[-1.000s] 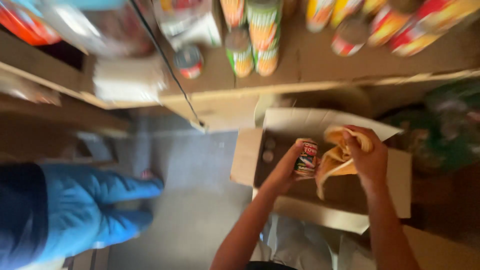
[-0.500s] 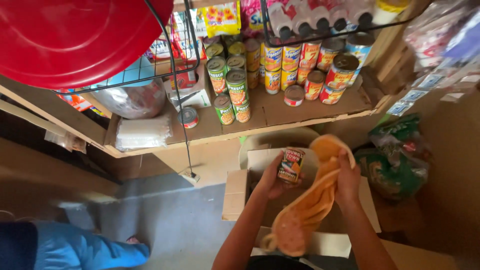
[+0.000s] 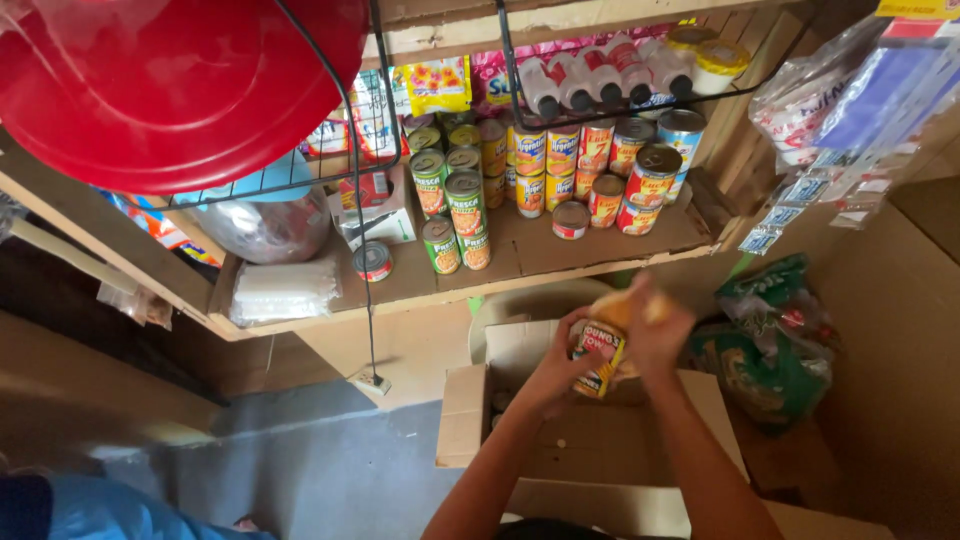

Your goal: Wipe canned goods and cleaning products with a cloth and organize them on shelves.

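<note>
Below the wooden shelf stacked with cans, over an open cardboard box, the left hand grips a labelled can, while the right hand clasps its top with a yellowish cloth.

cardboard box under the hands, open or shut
Open: the cardboard box has its flaps folded outward, and can tops show inside near the left hand.
</note>
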